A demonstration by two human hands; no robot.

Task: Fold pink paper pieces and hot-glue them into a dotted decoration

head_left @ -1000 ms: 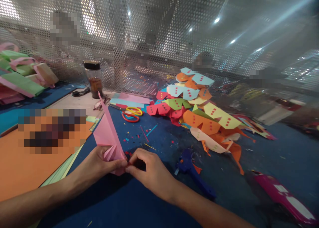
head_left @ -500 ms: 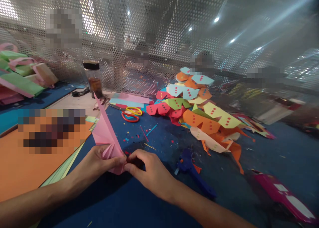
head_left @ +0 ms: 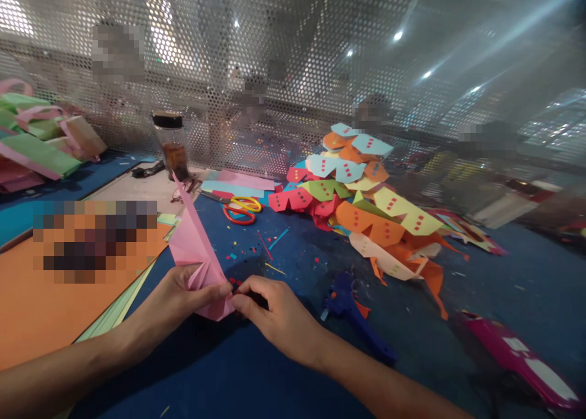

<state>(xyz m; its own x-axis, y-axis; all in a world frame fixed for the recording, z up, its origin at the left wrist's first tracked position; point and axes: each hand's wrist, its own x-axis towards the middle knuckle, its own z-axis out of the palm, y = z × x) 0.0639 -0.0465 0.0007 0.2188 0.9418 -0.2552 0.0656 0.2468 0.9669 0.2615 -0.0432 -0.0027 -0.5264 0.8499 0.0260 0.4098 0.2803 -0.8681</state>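
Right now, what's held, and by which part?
The left hand holds the folded pink paper by its lower end; whether the right hand grips it is unclear.

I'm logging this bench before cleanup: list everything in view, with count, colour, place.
folded paper: one, pink, front centre
scissors: one, red and yellow, beyond folded paper
glue gun: one, blue, right of centre
paper cutouts: many, mixed colours, right of scissors
paper scraps: many, mixed colours, centre
flat strips: several, pink and blue, behind scissors
large sheet: one visible, orange, left
green sheets: several, pale green, under large sheet
lidded bottle: one, clear, back left
paper bags: several, green and pink, far left
long object: one, mostly magenta, lower right
perforated panel: one, grey, back
tabletop: one, blue, underneath
left hand: one, bare, gripping folded paper
right hand: one, bare, at folded paper's edge
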